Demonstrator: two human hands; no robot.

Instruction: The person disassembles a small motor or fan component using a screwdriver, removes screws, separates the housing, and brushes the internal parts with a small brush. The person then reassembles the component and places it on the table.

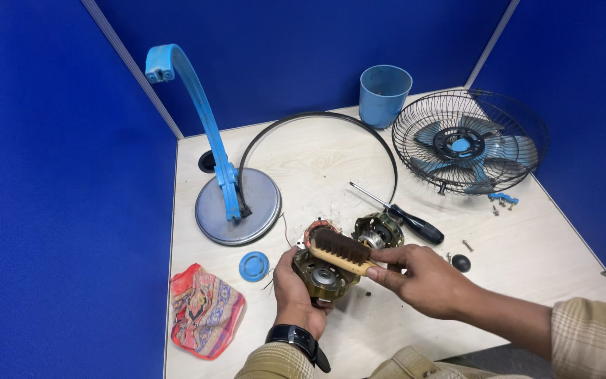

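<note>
At a pale wooden desk (527, 260) walled in by blue partitions, a person works over the insides of a dismantled fan. The left hand (294, 288) is wrapped round a motor part (322, 274), lifting it just clear of the desk near its front edge and tilting it so its copper windings face up. The right hand (419, 277) is closed on the handle of a wooden brush (340, 251), whose dark bristles rest against those windings. A second motor section (379, 230) sits just behind, beside a black-handled screwdriver (405, 216). Removed pieces are spread well apart: the wire guard with blue blades (470, 142) at right, a blue cup (384, 95), a black ring (317, 119), the blue stand on its round base (238, 205), a small blue cap (254, 267) and a patterned cloth (205, 309) at left.
</note>
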